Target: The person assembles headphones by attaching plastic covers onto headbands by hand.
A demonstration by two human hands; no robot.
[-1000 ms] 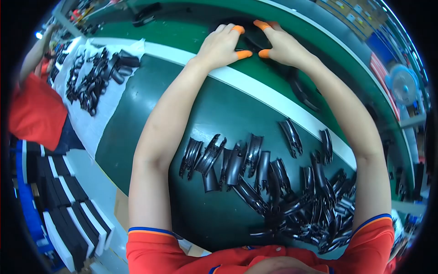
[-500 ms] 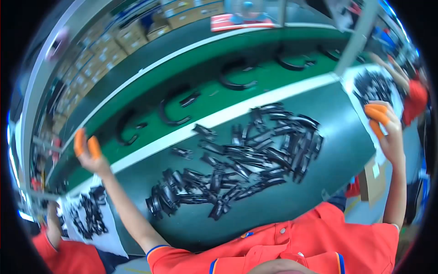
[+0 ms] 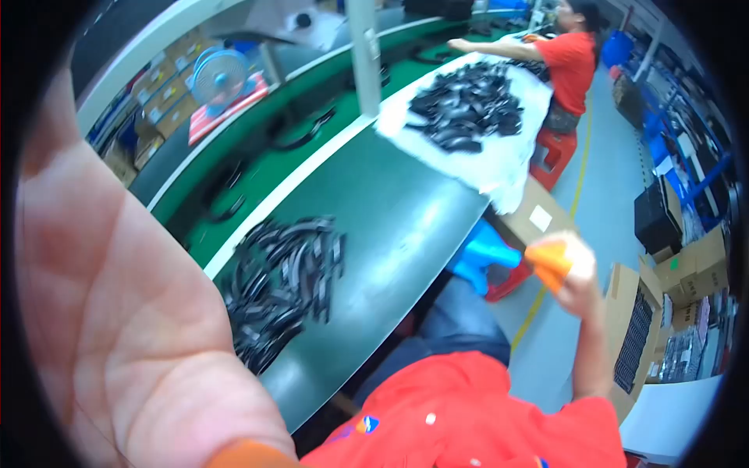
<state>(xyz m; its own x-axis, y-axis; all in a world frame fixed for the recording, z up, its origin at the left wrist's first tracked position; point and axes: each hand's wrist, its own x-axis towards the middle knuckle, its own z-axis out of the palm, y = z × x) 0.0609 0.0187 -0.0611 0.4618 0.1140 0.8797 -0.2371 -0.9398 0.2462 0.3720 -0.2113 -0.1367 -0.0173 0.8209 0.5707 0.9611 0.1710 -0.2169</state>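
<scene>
My left hand (image 3: 148, 320) is very close to the camera and fills the left side, its bare palm showing and an orange cover on one digit at the bottom edge. The palm is spread, with nothing seen in it; most fingers are out of view. My right hand (image 3: 563, 269), blurred, is raised at the right beyond the table edge, its orange-covered fingers drawn together; whatever they may hold is too smeared to make out. A heap of black curved parts (image 3: 292, 269) lies on the dark green table (image 3: 390, 226), partly behind my left hand.
Another black heap (image 3: 468, 105) lies on a white sheet (image 3: 507, 168). A co-worker (image 3: 569, 70) in red stands beyond it. Curved parts lie on the green belt (image 3: 257, 175), past a metal post (image 3: 363, 58). A fan (image 3: 221, 78), blue stool (image 3: 485, 253) and cartons (image 3: 628, 327) are around.
The view has swung right. My hands, earlier together over the belt, have come apart; the left is now close to the camera and the right is beyond the table edge.
</scene>
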